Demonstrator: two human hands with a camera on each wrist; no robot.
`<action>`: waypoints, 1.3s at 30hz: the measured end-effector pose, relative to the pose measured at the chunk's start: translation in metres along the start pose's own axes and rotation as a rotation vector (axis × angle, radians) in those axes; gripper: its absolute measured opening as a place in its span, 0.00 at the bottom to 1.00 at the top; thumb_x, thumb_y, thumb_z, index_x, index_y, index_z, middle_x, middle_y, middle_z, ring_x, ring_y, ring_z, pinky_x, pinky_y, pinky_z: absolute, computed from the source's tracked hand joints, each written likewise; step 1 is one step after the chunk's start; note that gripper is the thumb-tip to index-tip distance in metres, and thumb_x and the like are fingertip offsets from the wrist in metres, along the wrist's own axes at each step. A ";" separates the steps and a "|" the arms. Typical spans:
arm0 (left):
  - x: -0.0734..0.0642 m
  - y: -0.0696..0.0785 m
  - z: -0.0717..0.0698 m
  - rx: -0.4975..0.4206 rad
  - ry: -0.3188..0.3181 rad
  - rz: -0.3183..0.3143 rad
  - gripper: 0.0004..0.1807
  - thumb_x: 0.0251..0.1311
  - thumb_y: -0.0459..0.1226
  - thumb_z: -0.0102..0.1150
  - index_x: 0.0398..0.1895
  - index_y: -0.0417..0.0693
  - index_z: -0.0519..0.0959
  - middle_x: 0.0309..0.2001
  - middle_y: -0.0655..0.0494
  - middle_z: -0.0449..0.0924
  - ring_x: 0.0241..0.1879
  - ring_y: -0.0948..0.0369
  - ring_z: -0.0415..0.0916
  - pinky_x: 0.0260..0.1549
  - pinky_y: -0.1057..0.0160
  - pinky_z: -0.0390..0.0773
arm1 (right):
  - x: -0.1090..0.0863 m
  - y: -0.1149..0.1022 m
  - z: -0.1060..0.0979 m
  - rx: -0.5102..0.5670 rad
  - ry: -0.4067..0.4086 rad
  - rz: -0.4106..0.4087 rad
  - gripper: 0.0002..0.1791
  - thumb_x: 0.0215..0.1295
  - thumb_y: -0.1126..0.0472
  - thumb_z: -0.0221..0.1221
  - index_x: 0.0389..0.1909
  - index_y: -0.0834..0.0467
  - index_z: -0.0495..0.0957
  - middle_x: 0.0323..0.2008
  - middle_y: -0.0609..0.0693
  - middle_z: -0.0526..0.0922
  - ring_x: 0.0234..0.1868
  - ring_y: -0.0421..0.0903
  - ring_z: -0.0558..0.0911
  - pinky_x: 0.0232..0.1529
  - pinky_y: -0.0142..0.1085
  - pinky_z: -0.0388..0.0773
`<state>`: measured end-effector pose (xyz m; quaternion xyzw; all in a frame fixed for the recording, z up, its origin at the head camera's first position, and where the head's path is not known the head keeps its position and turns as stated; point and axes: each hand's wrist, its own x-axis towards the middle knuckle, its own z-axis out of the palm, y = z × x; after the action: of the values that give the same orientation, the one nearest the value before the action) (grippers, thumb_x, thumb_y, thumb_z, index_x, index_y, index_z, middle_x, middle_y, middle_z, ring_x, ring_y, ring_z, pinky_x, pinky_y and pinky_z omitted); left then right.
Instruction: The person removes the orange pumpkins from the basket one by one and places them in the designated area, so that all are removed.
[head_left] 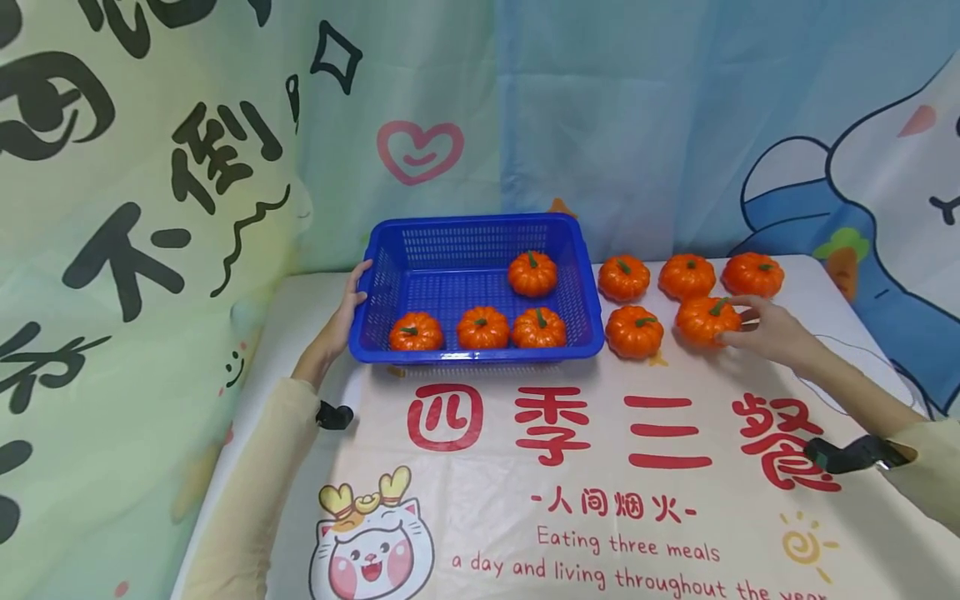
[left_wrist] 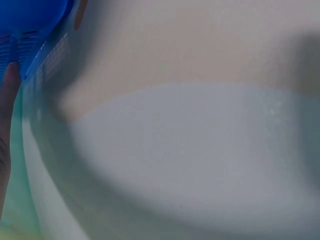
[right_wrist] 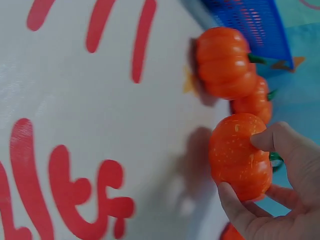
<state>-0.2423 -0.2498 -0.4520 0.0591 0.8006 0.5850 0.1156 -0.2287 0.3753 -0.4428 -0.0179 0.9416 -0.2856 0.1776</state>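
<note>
My right hand [head_left: 772, 332] grips an orange toy pumpkin [head_left: 703, 323] with a green stem, thumb on one side and fingers on the other. In the right wrist view this pumpkin [right_wrist: 239, 155] casts a shadow set apart from it, so it appears raised off the table. My left hand [head_left: 347, 312] holds the left rim of a blue plastic basket [head_left: 476, 356]; in the left wrist view only a little of that hand [left_wrist: 7, 120] shows at the edge. Inside the basket lie several like pumpkins, one of them [head_left: 532, 274] at the back right and the others along the front.
Right of the basket, a front pumpkin [head_left: 634, 332] sits near its wall, with a back row of pumpkins [head_left: 624, 277] behind. The table wears a printed cloth [head_left: 600, 425] with red characters. A printed curtain [head_left: 600, 125] rises behind, and a thin cord [head_left: 840, 340] lies at right.
</note>
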 end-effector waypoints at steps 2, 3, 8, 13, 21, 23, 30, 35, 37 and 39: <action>0.000 0.000 0.000 0.003 -0.003 0.001 0.32 0.70 0.39 0.23 0.77 0.60 0.36 0.78 0.49 0.25 0.77 0.45 0.29 0.72 0.39 0.34 | 0.004 0.004 0.005 0.009 -0.025 0.014 0.46 0.65 0.48 0.58 0.70 0.72 0.49 0.60 0.76 0.62 0.57 0.70 0.65 0.51 0.56 0.77; 0.000 0.000 0.000 0.006 -0.004 0.003 0.32 0.70 0.39 0.23 0.77 0.60 0.36 0.78 0.49 0.25 0.77 0.45 0.29 0.72 0.39 0.33 | 0.005 0.006 0.007 0.014 -0.035 0.019 0.46 0.65 0.47 0.58 0.70 0.72 0.49 0.60 0.76 0.61 0.57 0.70 0.65 0.52 0.56 0.77; 0.000 0.002 0.000 0.011 0.000 0.008 0.33 0.70 0.39 0.23 0.77 0.59 0.36 0.78 0.49 0.25 0.77 0.46 0.29 0.72 0.39 0.33 | 0.008 0.012 0.009 0.031 -0.060 0.020 0.45 0.66 0.48 0.57 0.69 0.72 0.47 0.61 0.76 0.58 0.59 0.71 0.62 0.54 0.58 0.75; 0.000 0.003 -0.001 -0.007 0.004 0.009 0.32 0.70 0.38 0.24 0.77 0.58 0.36 0.78 0.49 0.26 0.77 0.46 0.31 0.73 0.40 0.34 | 0.008 0.013 0.008 0.031 -0.071 0.010 0.45 0.66 0.49 0.57 0.69 0.72 0.47 0.61 0.76 0.57 0.60 0.71 0.61 0.56 0.59 0.74; -0.001 0.002 -0.001 -0.007 0.007 -0.003 0.32 0.71 0.39 0.23 0.77 0.60 0.36 0.78 0.49 0.26 0.77 0.45 0.32 0.72 0.39 0.36 | 0.010 0.012 0.009 0.028 -0.077 0.013 0.47 0.65 0.48 0.58 0.70 0.71 0.46 0.62 0.76 0.58 0.60 0.71 0.62 0.57 0.59 0.74; -0.001 0.002 -0.001 -0.007 0.007 -0.003 0.32 0.71 0.39 0.23 0.77 0.60 0.36 0.78 0.49 0.26 0.77 0.44 0.32 0.72 0.39 0.35 | 0.010 0.012 0.009 0.028 -0.081 0.012 0.46 0.66 0.48 0.58 0.70 0.72 0.45 0.62 0.76 0.58 0.60 0.71 0.62 0.57 0.60 0.73; 0.000 0.002 -0.001 -0.002 0.005 -0.003 0.32 0.71 0.40 0.23 0.77 0.61 0.36 0.78 0.50 0.25 0.77 0.45 0.31 0.72 0.39 0.35 | 0.010 0.012 0.009 0.010 -0.094 0.006 0.46 0.66 0.50 0.57 0.69 0.74 0.44 0.61 0.77 0.58 0.59 0.72 0.62 0.57 0.61 0.72; 0.000 0.002 -0.001 0.009 0.002 -0.004 0.31 0.71 0.40 0.23 0.77 0.61 0.36 0.79 0.50 0.25 0.77 0.46 0.31 0.72 0.39 0.34 | 0.008 0.011 0.009 -0.021 -0.106 0.011 0.47 0.66 0.48 0.57 0.68 0.76 0.44 0.59 0.77 0.59 0.57 0.71 0.63 0.55 0.61 0.72; 0.000 0.002 -0.001 0.016 -0.002 -0.002 0.31 0.71 0.40 0.22 0.77 0.60 0.36 0.78 0.50 0.25 0.77 0.45 0.31 0.72 0.39 0.35 | 0.006 0.009 0.009 -0.034 -0.119 0.012 0.49 0.65 0.47 0.58 0.68 0.77 0.43 0.58 0.77 0.59 0.57 0.71 0.64 0.54 0.60 0.73; 0.000 0.001 -0.001 0.018 -0.001 -0.006 0.31 0.72 0.40 0.22 0.77 0.61 0.36 0.78 0.50 0.25 0.77 0.45 0.31 0.72 0.39 0.35 | 0.004 0.007 0.007 -0.051 -0.127 0.015 0.52 0.63 0.45 0.59 0.68 0.77 0.41 0.58 0.77 0.58 0.57 0.72 0.64 0.54 0.60 0.74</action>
<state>-0.2425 -0.2505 -0.4504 0.0581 0.8058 0.5776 0.1170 -0.2296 0.3770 -0.4537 -0.0336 0.9355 -0.2585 0.2385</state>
